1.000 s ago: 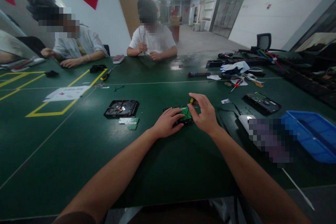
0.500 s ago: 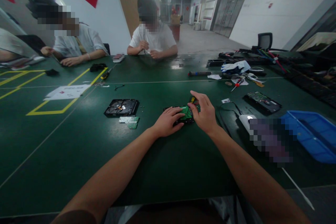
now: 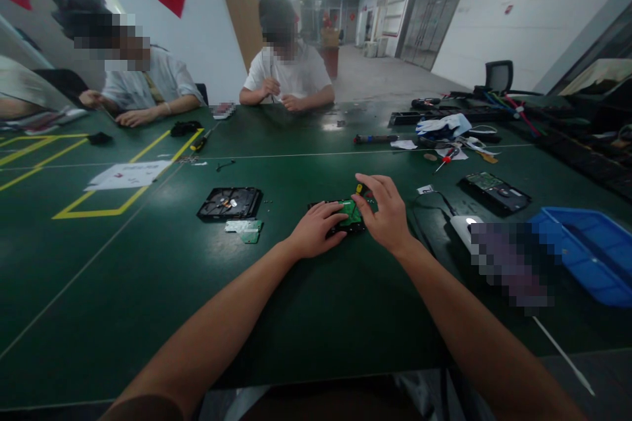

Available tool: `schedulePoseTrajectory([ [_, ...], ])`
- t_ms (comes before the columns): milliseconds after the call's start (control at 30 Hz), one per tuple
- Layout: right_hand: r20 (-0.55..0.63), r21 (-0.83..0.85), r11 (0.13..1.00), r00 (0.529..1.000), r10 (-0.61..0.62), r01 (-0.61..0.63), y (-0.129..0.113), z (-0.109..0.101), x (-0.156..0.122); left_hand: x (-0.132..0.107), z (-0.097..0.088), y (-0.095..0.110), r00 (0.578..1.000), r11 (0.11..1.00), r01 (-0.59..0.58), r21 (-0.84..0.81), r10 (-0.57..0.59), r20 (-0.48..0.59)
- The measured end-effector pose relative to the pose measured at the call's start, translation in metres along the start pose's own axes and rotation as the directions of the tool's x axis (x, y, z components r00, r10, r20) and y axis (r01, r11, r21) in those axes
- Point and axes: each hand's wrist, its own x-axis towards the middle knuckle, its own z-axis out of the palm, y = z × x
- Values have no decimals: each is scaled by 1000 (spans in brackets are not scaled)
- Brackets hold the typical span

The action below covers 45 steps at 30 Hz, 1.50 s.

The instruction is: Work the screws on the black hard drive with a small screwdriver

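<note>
A hard drive lies with its green circuit board up. My left hand holds it from the left, fingers laid across the board and thumb along the near edge. In my right hand is a small screwdriver with a yellow and black handle, pinched between thumb and fingers. It stands nearly upright over the board's right part; its tip is too small to make out. To the left lies another hard drive, and a loose circuit board sits just in front of it. Tiny screws are scattered beside that drive.
On the right are a third hard drive, a blue tray and a white device with a cable. Farther back lie a red screwdriver, gloves and a dark cylindrical tool. Co-workers sit across the table.
The top of the screwdriver and my right fingers have shifted slightly to the left. My left hand stays on the hard drive.
</note>
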Motion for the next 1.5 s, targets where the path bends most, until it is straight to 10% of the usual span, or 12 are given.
schedulePoseTrajectory([
  [1500, -55, -41, 999, 998, 4, -6, 4, 3, 0, 0, 2, -2, 1000, 1000, -10, -2, 10, -13],
])
